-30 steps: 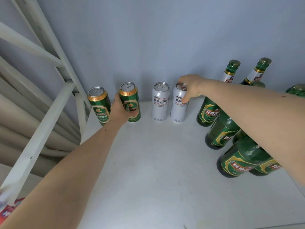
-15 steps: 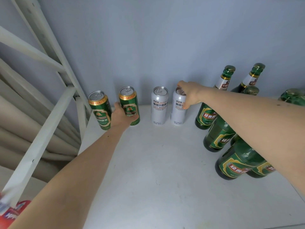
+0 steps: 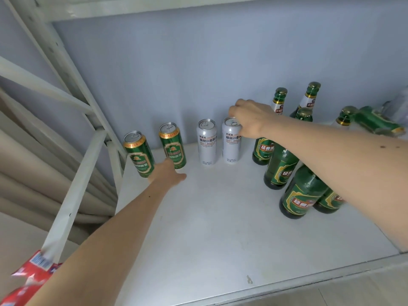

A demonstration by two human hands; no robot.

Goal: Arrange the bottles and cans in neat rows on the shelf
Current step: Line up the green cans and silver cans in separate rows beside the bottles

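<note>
Along the back wall of the white shelf [image 3: 220, 235] stand two green cans [image 3: 138, 155] [image 3: 174, 144] and two white cans [image 3: 206, 143] [image 3: 229, 149] in a row. My left hand [image 3: 169, 174] lies low in front of the second green can, fingers loose and holding nothing. From above, my right hand [image 3: 249, 121] grips the top rim of the right white can. Several green bottles [image 3: 280, 171] [image 3: 301, 196] stand bunched at the right, partly hidden by my right forearm.
The white metal shelf frame [image 3: 72, 195] rises at the left, with an upper shelf edge [image 3: 154, 7] overhead. A blurred green item [image 3: 377, 122] lies at the far right behind the bottles. A red package [image 3: 33, 277] shows at the bottom left.
My left hand has let go of the second green can and dropped back toward its base. My right hand stays on the right white can. The view has tilted upward.
</note>
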